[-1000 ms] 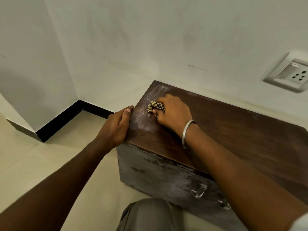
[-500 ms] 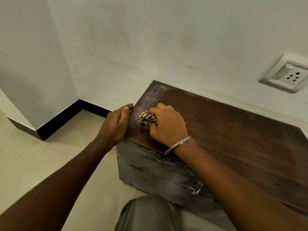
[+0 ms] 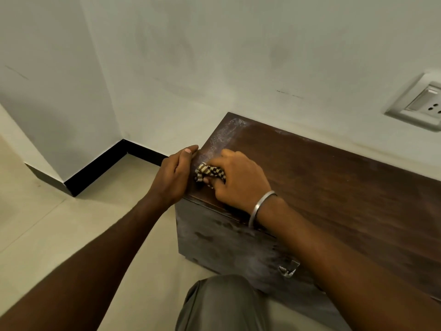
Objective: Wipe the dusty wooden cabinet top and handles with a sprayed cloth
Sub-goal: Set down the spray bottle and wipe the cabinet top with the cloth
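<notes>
A low dark wooden cabinet (image 3: 334,182) stands against the white wall. Pale dust streaks its top near the far left corner (image 3: 226,134). My right hand (image 3: 238,180) presses a bunched checked cloth (image 3: 210,174) onto the top near the front left corner. Only part of the cloth shows past my fingers. My left hand (image 3: 174,177) grips the cabinet's left edge, with the thumb lying along it. A metal handle (image 3: 288,269) hangs on the dusty front face, partly behind my right forearm.
A wall socket with a switch (image 3: 420,103) sits on the wall above the cabinet's right part. Black skirting (image 3: 95,168) runs round the wall corner at left. Beige floor tiles (image 3: 47,223) lie left of the cabinet. My knee (image 3: 222,304) is at the bottom.
My right hand has dragged the cloth from the middle of the left side toward the front left corner, closer to my left hand. The left hand has kept its grip.
</notes>
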